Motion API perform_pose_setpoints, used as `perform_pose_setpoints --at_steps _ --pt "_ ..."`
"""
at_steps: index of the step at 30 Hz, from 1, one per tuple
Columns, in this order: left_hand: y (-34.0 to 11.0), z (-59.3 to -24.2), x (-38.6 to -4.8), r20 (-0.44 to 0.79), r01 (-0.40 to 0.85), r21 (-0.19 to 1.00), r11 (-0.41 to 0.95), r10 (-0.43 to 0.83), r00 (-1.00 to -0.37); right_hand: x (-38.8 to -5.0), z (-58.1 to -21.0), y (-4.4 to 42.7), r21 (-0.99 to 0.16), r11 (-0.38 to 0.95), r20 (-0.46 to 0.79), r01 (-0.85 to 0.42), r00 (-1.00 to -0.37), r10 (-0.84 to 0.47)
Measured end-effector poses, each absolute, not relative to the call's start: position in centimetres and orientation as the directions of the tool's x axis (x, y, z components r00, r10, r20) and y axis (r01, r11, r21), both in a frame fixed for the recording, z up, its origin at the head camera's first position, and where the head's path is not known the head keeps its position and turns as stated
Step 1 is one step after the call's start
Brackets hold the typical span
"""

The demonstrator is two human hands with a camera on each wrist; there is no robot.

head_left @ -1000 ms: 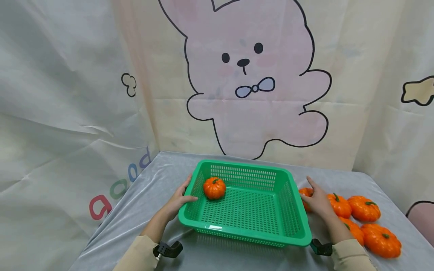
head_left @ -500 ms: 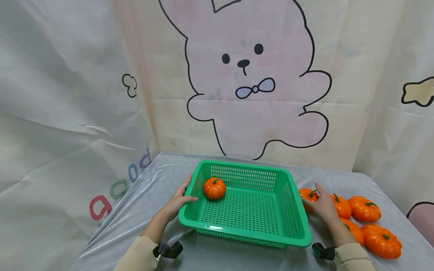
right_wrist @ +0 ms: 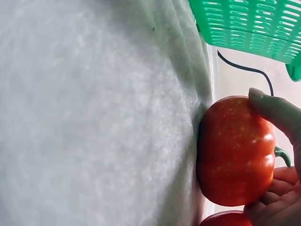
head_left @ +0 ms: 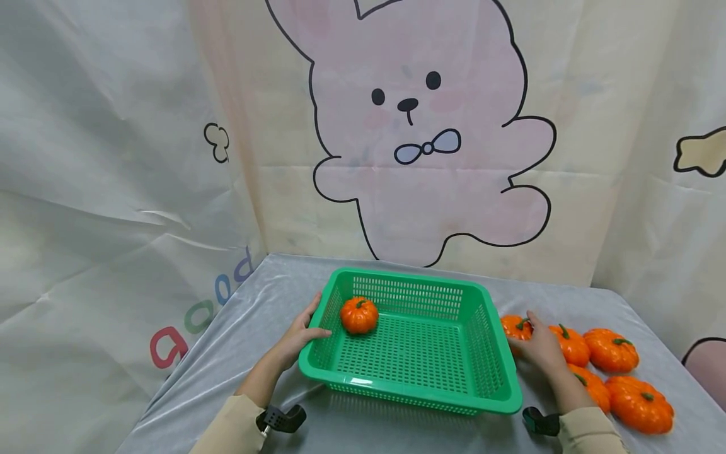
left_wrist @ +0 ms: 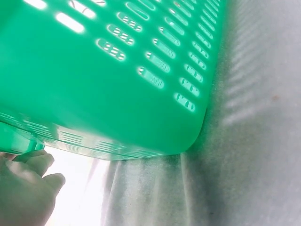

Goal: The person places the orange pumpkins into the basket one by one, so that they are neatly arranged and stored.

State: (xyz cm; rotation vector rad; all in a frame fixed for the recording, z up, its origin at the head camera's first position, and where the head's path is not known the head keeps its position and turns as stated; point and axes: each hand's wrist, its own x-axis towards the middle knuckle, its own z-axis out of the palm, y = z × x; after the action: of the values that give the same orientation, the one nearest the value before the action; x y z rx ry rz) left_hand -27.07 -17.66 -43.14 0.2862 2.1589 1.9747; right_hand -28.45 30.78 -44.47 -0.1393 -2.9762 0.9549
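A green basket (head_left: 408, 353) stands mid-table with one small orange pumpkin (head_left: 358, 315) in its left back corner. The left hand (head_left: 293, 338) grips the basket's left rim, thumb over the top; in the left wrist view that hand (left_wrist: 29, 188) shows beside the green wall. Just right of the basket, the right hand (head_left: 541, 347) has thumb and fingers round another pumpkin (head_left: 515, 326). The right wrist view shows this pumpkin (right_wrist: 236, 150) on the cloth, the thumb on one side and curled fingers of the hand (right_wrist: 282, 155) on the other.
Several more pumpkins (head_left: 639, 403) lie on the grey cloth (head_left: 454, 435) to the right of the right hand. Behind the table hangs a curtain (head_left: 578, 221) with a printed pink cartoon animal.
The right hand has shifted slightly right and its fingers have drawn in around the pumpkin beside the basket. The left hand and the basket have stayed in place.
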Motion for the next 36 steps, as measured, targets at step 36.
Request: perform_pose_setpoints --at_steps 36 --pt "-17.6 -43.2 -26.8 -0.031 -0.013 0.998 0.066 0.281 -0.959 -28.1 -44.6 30.7 -0.553 0.830 0.008 0.074 -0.996 0.094"
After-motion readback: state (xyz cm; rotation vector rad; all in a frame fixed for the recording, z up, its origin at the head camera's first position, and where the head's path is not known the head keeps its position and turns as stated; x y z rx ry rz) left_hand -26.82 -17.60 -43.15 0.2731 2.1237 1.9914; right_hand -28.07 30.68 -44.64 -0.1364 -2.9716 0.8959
